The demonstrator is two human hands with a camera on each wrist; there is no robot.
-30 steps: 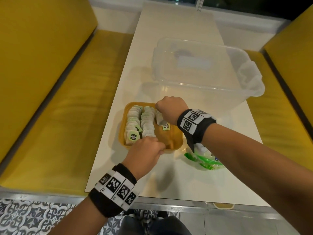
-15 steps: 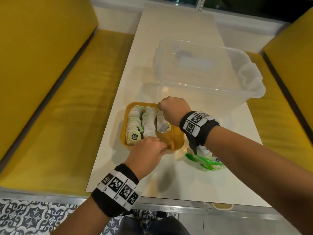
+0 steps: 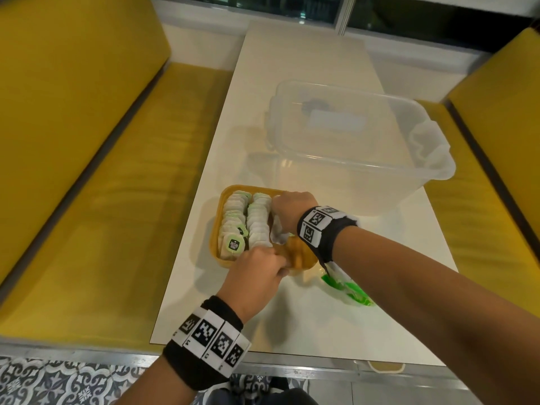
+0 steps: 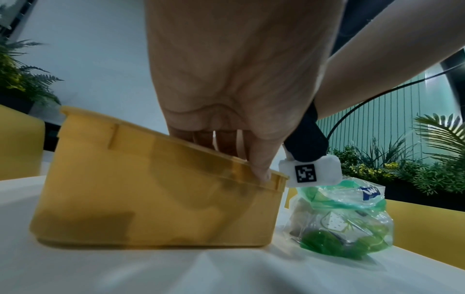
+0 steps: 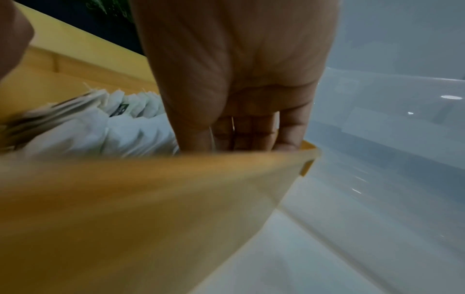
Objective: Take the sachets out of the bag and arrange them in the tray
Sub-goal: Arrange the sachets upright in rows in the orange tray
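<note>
Left hand [image 3: 257, 273] grips tray [image 4: 156, 199] rim, thumb outside. Right hand [image 3: 292, 210] reaches into tray among sachets [image 3: 244, 220] (grasp hidden: cannot tell). Bag [image 4: 352, 222] just beside tray on counter [image 3: 306, 317].

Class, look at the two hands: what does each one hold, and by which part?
The left hand grips the tray by its near rim. The right hand holds a sachet by its top.
</note>
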